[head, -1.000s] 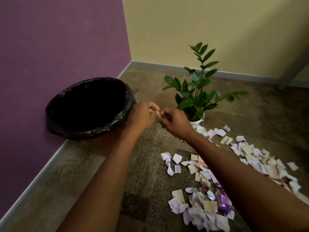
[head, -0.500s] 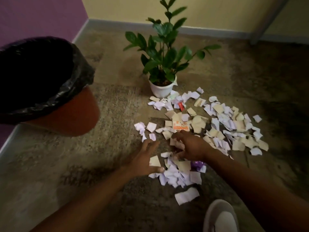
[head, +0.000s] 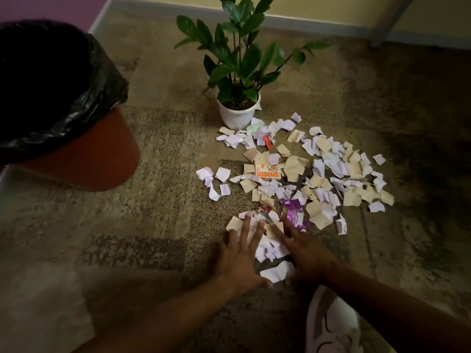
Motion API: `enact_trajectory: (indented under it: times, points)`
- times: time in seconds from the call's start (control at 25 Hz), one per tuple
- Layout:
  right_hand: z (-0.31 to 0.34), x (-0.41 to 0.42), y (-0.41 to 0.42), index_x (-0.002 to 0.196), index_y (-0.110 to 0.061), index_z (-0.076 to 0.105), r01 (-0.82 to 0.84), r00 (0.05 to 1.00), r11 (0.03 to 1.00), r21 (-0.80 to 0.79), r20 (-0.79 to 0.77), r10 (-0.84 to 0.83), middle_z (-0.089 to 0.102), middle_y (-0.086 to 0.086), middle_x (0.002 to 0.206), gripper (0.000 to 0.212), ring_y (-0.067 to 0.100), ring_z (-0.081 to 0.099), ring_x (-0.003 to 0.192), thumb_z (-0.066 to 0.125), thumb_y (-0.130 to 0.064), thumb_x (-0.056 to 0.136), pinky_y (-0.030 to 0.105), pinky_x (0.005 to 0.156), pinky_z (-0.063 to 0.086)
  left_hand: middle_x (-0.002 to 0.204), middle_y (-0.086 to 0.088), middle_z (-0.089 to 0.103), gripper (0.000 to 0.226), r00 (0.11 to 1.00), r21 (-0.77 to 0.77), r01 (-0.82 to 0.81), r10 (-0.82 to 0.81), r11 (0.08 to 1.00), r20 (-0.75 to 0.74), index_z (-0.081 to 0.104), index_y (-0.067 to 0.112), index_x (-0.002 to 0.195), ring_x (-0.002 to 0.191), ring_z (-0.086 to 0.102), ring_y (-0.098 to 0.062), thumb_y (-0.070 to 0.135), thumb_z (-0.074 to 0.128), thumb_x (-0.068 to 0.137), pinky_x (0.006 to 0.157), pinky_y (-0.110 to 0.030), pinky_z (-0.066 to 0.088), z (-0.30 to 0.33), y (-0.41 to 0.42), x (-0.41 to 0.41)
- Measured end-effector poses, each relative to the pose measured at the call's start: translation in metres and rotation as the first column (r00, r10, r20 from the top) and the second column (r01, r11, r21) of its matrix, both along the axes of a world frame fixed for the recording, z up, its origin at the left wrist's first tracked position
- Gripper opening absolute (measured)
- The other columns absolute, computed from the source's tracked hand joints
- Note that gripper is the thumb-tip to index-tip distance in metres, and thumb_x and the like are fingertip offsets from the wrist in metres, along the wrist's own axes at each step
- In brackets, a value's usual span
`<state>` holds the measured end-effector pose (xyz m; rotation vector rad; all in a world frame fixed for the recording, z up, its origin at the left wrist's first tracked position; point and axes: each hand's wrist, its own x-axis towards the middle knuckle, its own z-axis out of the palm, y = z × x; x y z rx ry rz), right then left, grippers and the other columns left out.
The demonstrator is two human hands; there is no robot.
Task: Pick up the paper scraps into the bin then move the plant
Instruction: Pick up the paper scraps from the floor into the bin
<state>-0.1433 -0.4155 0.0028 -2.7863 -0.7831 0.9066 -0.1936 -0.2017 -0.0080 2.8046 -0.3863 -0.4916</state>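
A: Where are the hands?

B: Both are flat on the carpeted floor (head: 158, 200) at the near end of the paper scraps (head: 331, 174). The left hand (head: 238, 258) has its fingers spread wide over white and tan pieces; the right hand (head: 304, 250) is likewise wide, fingers straight, beside a crumpled purple foil wrapper (head: 293, 214). Neither grip holds anything.

A: Any writing?

B: An orange and white carton (head: 267, 171) lies in the middle of the pile, upside down to the camera; its print looks like "SMOODH". A small red wrapper (head: 267, 141) is too small to read.

A: The bin and plant?

B: The orange bin (head: 84, 164), lined with a black bag (head: 76, 103), stands at the left by the purple wall. The potted plant (head: 237, 62), in a white pot, stands at the far edge of the scraps, touching them. A white shoe (head: 334, 324) shows at the bottom.
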Motion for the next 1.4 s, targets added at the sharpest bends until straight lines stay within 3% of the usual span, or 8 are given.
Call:
enact_trajectory:
  times: [0.12, 0.32, 0.52, 0.76, 0.96, 1.08, 1.24, 1.4]
  points:
    - [-0.011, -0.006, 0.016, 0.134, -0.051, -0.037, 0.083, 0.997, 0.996, 0.038, -0.006, -0.082, -0.031, -0.006, 0.154, 0.140, 0.038, 0.019, 0.145, 0.082, -0.049, 0.060, 0.047, 0.101, 0.047, 0.157, -0.014, -0.033, 0.131, 0.999, 0.066, -0.016, 0.014, 0.998, 0.028, -0.026, 0.021, 0.150, 0.131, 0.033, -0.040, 0.094, 0.039, 0.063, 0.100, -0.056, 0.033, -0.006, -0.014, -0.004]
    - [-0.009, 0.013, 0.042, 0.146, -0.047, -0.016, 0.212, 0.977, 0.964, 0.158, -0.020, -0.212, -0.008, 0.003, 0.162, 0.135, 0.035, 0.032, 0.141, 0.085, -0.045, 0.057, 0.046, 0.099, 0.050, 0.162, -0.013, -0.018, 0.123, 0.995, 0.047, -0.096, 0.095, 0.994, 0.020, -0.027, 0.025, 0.150, 0.131, 0.032, -0.035, 0.074, 0.057, 0.075, 0.104, -0.048, 0.037, -0.004, -0.005, 0.026]
    - [0.000, 0.062, 0.092, 0.146, -0.028, 0.033, 0.242, 0.963, 0.939, 0.245, 0.055, -0.263, 0.030, 0.013, 0.149, 0.080, 0.032, 0.052, 0.124, 0.071, -0.030, 0.075, 0.035, 0.101, 0.046, 0.151, -0.010, 0.021, 0.094, 0.982, -0.121, -0.189, 0.187, 0.974, -0.027, 0.006, 0.031, 0.155, 0.129, 0.042, -0.033, 0.028, 0.070, 0.086, 0.099, -0.042, 0.046, 0.006, 0.034, 0.081]
    - [0.027, 0.138, 0.137, 0.104, -0.019, 0.065, 0.383, 0.887, 0.832, 0.401, 0.091, -0.452, 0.057, 0.012, 0.107, 0.023, 0.027, 0.059, 0.091, 0.067, -0.020, 0.081, 0.026, 0.072, 0.043, 0.144, -0.008, 0.035, 0.075, 0.897, -0.243, -0.426, 0.442, 0.871, 0.012, 0.034, 0.021, 0.148, 0.127, 0.047, -0.028, 0.014, 0.071, 0.084, 0.102, -0.041, 0.045, 0.019, 0.085, 0.126]
    - [0.034, 0.157, 0.136, 0.111, -0.015, 0.060, 0.410, 0.860, 0.773, 0.484, 0.078, -0.505, 0.059, 0.011, 0.108, 0.047, 0.025, 0.059, 0.094, 0.077, -0.018, 0.067, 0.022, 0.074, 0.038, 0.139, -0.007, 0.039, 0.079, 0.827, -0.358, -0.537, 0.561, 0.764, -0.044, 0.036, 0.020, 0.148, 0.121, 0.051, -0.024, 0.007, 0.075, 0.080, 0.097, -0.027, 0.043, 0.025, 0.100, 0.128]
    - [0.035, 0.154, 0.138, 0.117, -0.015, 0.056, 0.391, 0.883, 0.718, 0.576, -0.015, -0.469, 0.056, 0.010, 0.112, 0.058, 0.024, 0.059, 0.095, 0.082, -0.023, 0.065, 0.030, 0.079, 0.049, 0.139, -0.009, 0.041, 0.083, 0.790, -0.436, -0.574, 0.608, 0.693, -0.073, 0.038, 0.021, 0.147, 0.123, 0.049, -0.025, 0.013, 0.080, 0.076, 0.095, -0.023, 0.037, 0.026, 0.097, 0.134]
    - [0.035, 0.155, 0.138, 0.123, -0.019, 0.053, 0.367, 0.854, 0.700, 0.612, 0.076, -0.514, 0.052, 0.005, 0.120, 0.063, 0.021, 0.063, 0.088, 0.081, -0.031, 0.069, 0.034, 0.076, 0.054, 0.143, -0.001, 0.038, 0.102, 0.828, -0.419, -0.495, 0.560, 0.762, 0.040, 0.038, 0.027, 0.146, 0.127, 0.046, -0.022, 0.040, 0.090, 0.059, 0.099, -0.035, 0.045, 0.023, 0.102, 0.139]
    - [0.027, 0.157, 0.148, 0.140, -0.019, 0.039, 0.385, 0.912, 0.841, 0.381, -0.020, -0.409, 0.041, 0.013, 0.137, 0.093, 0.030, 0.053, 0.118, 0.086, -0.033, 0.062, 0.037, 0.098, 0.046, 0.145, -0.004, 0.033, 0.110, 0.835, -0.273, -0.531, 0.550, 0.802, -0.010, 0.036, 0.028, 0.146, 0.130, 0.042, -0.026, 0.049, 0.089, 0.053, 0.101, -0.041, 0.045, 0.009, 0.111, 0.137]
